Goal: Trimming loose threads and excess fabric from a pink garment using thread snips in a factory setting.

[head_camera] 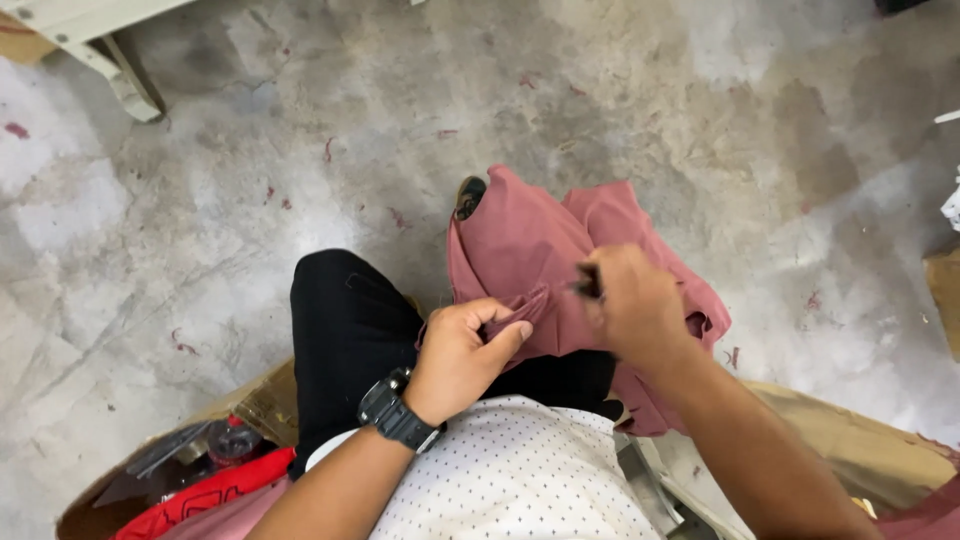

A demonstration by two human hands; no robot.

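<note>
A dusty-pink garment [530, 235] lies draped over my lap and right knee. My left hand [465, 350], with a black watch on its wrist, pinches a folded edge of the pink cloth. My right hand [635, 305] is blurred and grips a small dark tool [588, 282] whose tip pokes out by the same edge of cloth. Both hands sit close together over the garment. A shoe tip [469, 196] shows past the top of the cloth.
Stained concrete floor [250, 200] spreads all around. A cardboard box [255, 410] with red cloth [205, 492] and dark items stands at lower left. A white furniture leg [125, 85] is at top left. More cardboard [860, 440] lies at the right.
</note>
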